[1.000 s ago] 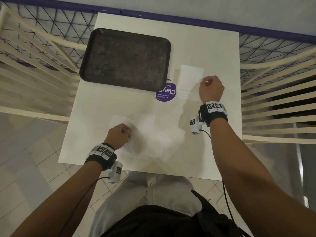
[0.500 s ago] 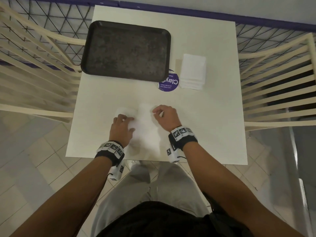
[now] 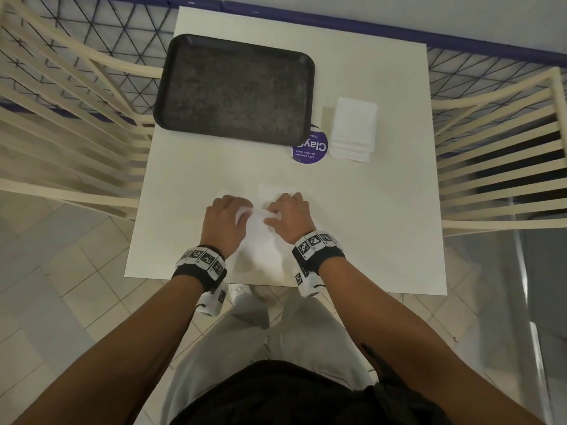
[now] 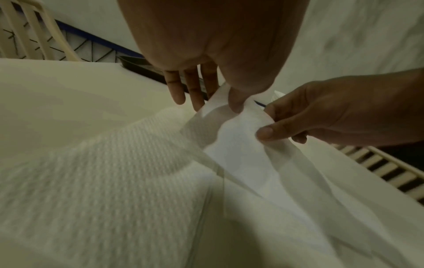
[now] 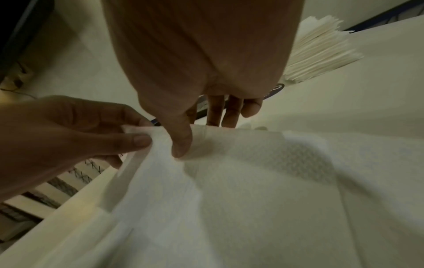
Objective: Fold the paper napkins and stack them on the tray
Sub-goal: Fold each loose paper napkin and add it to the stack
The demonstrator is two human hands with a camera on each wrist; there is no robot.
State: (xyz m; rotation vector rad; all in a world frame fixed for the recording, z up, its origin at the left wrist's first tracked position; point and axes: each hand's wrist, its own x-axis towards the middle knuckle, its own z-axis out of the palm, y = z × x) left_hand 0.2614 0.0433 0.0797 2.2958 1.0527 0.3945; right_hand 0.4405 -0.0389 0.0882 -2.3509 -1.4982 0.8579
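Note:
A white paper napkin point(image 3: 260, 240) lies near the table's front edge, its far edge lifted between both hands. My left hand point(image 3: 242, 214) pinches that edge between thumb and fingers, and the left wrist view shows the pinch of the left hand point(image 4: 218, 103). My right hand point(image 3: 273, 214) pinches the same edge just to the right, with its thumb on top in the right wrist view, right hand point(image 5: 201, 137). An embossed sheet point(image 4: 114, 163) lies flat underneath. The dark tray point(image 3: 233, 87) sits at the back left with nothing on it.
A stack of folded white napkins point(image 3: 354, 130) stands at the back right, beside a round purple sticker point(image 3: 310, 147). The white table point(image 3: 383, 225) ends close to my legs. Cream slatted chairs point(image 3: 497, 167) flank it on both sides.
My right hand left the stack at the back right and came to the front centre. Both hands closed in on one napkin and now pinch its raised edge.

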